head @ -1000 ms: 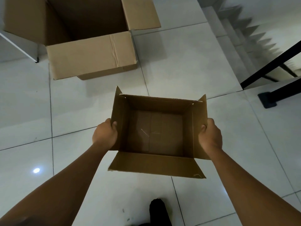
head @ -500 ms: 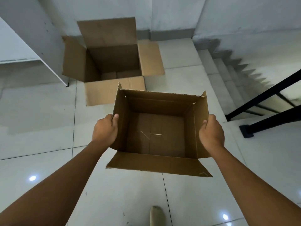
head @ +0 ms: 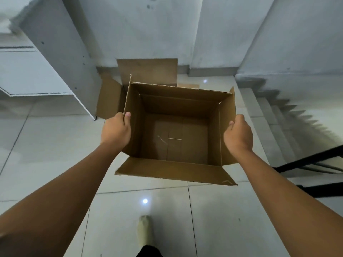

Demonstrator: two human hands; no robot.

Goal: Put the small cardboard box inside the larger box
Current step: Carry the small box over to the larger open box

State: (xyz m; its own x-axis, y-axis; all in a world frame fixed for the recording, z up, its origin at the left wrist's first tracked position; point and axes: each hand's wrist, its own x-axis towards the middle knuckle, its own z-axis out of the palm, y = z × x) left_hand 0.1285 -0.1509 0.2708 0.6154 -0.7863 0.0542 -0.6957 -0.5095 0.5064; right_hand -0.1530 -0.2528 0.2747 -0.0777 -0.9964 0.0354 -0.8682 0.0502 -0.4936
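I hold the small cardboard box [head: 176, 138] in the air, open side up and empty, its flaps spread. My left hand [head: 116, 129] grips its left flap, thumb inside. My right hand [head: 238, 135] grips its right wall. Beyond it on the floor stands the larger box [head: 148, 71], open, against the far wall. The small box covers most of the larger one; only its back flap, left flap and a strip of its right flap show.
A white cabinet panel [head: 61, 58] stands at the left beside the larger box. Stairs [head: 274, 115] descend at the right behind a black railing [head: 306, 162]. The floor is glossy pale tile. My foot [head: 145, 230] shows at the bottom.
The small box has risen and moved forward, now overlapping the larger box in view. My view has tilted up, showing more of the wall. Both hands kept their grip.
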